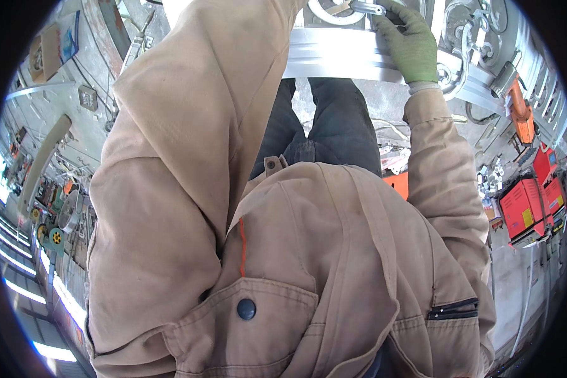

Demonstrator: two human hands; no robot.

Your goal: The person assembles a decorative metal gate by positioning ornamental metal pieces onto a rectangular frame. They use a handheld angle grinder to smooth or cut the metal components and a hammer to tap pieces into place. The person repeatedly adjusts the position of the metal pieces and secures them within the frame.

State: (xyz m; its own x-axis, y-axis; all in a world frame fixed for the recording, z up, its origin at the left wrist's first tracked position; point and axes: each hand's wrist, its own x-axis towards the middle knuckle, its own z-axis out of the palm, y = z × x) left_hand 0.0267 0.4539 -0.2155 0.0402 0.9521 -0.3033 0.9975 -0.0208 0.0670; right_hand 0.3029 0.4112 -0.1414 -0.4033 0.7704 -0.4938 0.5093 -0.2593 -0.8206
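My right hand [411, 45], in a green glove, is at the upper right of centre with its fingers closed on a small silver metal piece [366, 8]. Beneath that hand runs a wide, shiny metal rail [337, 53], part of an ornamental metal frame. Curled metal scrollwork [466, 47] fills the frame on the right, and a pale curved piece [324, 16] shows left of the glove. My left arm, in a tan sleeve [233, 69], reaches up past the top edge, so that hand is out of sight.
An orange angle grinder [521, 112] lies by the frame on the right. Farther right are red box-shaped machines [524, 208]. At the far left are an open cardboard box [45, 55] and a curved beige bar [43, 160]. Cables and scraps litter the grey floor [516, 277].
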